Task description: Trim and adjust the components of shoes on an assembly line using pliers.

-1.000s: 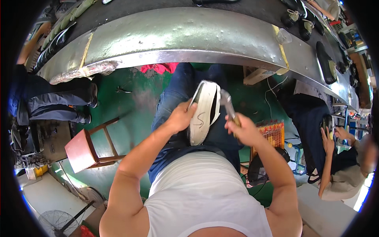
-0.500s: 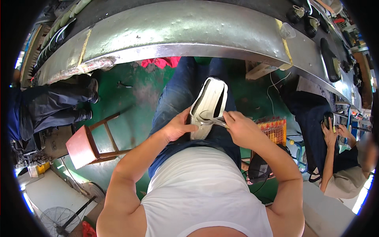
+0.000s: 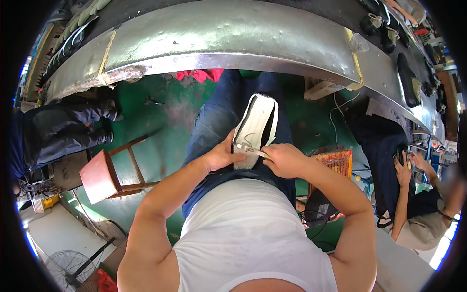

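A whitish shoe (image 3: 260, 111), its pale bottom facing up and a dark gap along its right side, rests on my lap with the toe or heel end pointing away. My left hand (image 3: 223, 155) is closed on its left edge, the thumb lying over the near part. In my right hand (image 3: 286, 160) is a metal tool that looks like pincers (image 3: 254, 150); its handles are mostly hidden in the fist. The tool's head lies across the shoe bottom near my left thumb, and whether the jaws bite on anything cannot be made out.
A metal-covered workbench (image 3: 228, 36) crosses ahead, with dark shoes (image 3: 408, 80) at its right. A tipped-looking wooden stool (image 3: 100, 176) stands left, near another person's legs (image 3: 73, 126). At right, a co-worker's hands (image 3: 404, 165) are busy beside a blue-framed stand. A fan (image 3: 68, 270) sits lower left.
My right hand has moved a little left and nearer to me, turning the pincers so they lie more flatly across the shoe. My left hand keeps its hold on the shoe.
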`<move>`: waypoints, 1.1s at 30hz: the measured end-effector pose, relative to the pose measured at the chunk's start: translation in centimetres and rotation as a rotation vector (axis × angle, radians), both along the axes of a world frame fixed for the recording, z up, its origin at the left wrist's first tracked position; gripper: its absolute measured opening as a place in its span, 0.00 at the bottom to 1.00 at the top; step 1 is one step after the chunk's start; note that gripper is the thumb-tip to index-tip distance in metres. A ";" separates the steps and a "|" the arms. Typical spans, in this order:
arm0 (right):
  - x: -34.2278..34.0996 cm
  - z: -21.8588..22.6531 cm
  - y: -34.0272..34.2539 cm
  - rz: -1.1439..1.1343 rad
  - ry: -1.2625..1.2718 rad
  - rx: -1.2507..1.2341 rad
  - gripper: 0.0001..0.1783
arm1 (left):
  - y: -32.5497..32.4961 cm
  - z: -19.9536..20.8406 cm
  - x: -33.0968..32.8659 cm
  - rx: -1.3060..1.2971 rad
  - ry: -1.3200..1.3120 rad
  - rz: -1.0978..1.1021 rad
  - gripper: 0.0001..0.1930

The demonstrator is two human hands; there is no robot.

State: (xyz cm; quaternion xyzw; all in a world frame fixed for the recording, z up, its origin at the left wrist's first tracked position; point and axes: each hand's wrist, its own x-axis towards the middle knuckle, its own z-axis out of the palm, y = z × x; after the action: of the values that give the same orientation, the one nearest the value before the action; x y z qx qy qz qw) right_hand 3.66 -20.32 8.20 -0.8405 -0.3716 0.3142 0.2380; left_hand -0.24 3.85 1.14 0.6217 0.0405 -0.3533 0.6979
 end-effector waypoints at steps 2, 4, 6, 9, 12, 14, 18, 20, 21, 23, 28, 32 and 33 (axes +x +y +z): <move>0.0 0.1 0.5 0.010 0.015 -0.029 0.11 | -0.1 -1.1 -0.4 -0.045 0.024 0.020 0.50; 0.0 0.2 0.7 0.017 0.024 -0.057 0.11 | -0.1 -1.4 0.0 -0.085 0.080 0.030 0.49; -0.3 0.1 0.5 0.012 0.022 -0.026 0.11 | -0.3 -1.0 -0.4 -0.033 0.003 0.011 0.50; -0.2 1.3 -0.8 -0.012 -0.206 -0.016 0.10 | -1.0 0.4 -0.5 0.003 -0.099 0.021 0.51; -0.8 1.9 -0.9 0.125 -0.519 -0.142 0.10 | -1.2 0.1 -0.9 -0.012 -0.132 0.038 0.52; -0.4 1.8 -1.0 0.147 -0.392 -0.127 0.10 | -1.2 -0.2 -0.9 -0.011 -0.141 0.036 0.53; -0.9 0.5 -0.2 0.095 -0.147 -0.060 0.09 | -0.9 -0.7 -0.8 -0.051 -0.054 -0.011 0.58; -0.9 0.9 -0.5 0.086 -0.108 -0.061 0.09 | -0.8 -1.5 -0.7 -0.055 -0.057 -0.009 0.58; -0.9 1.2 -1.0 0.048 -0.155 -0.005 0.10 | -0.8 -1.5 -0.7 -0.029 -0.114 -0.024 0.58; -1.0 1.6 -1.2 0.008 -0.201 0.051 0.10 | -0.8 -1.5 -0.9 -0.003 -0.171 -0.041 0.58; -0.1 4.9 0.1 0.055 -0.180 -0.287 0.13 | -0.8 -0.3 -1.4 0.293 -0.395 -0.132 0.50; 0.7 4.6 0.0 0.143 -0.126 -0.310 0.13 | -1.3 0.5 0.0 -0.576 0.312 0.185 0.43; 0.4 3.2 -0.3 0.118 -0.158 -0.240 0.11 | -1.8 1.1 0.2 -0.513 0.350 0.321 0.40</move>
State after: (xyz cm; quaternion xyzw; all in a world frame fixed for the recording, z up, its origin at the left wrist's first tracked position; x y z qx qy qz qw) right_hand 4.09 -20.57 11.37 -0.8617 -0.3979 0.3026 0.0868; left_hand -0.04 2.04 2.19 0.3418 0.1669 -0.3391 0.8605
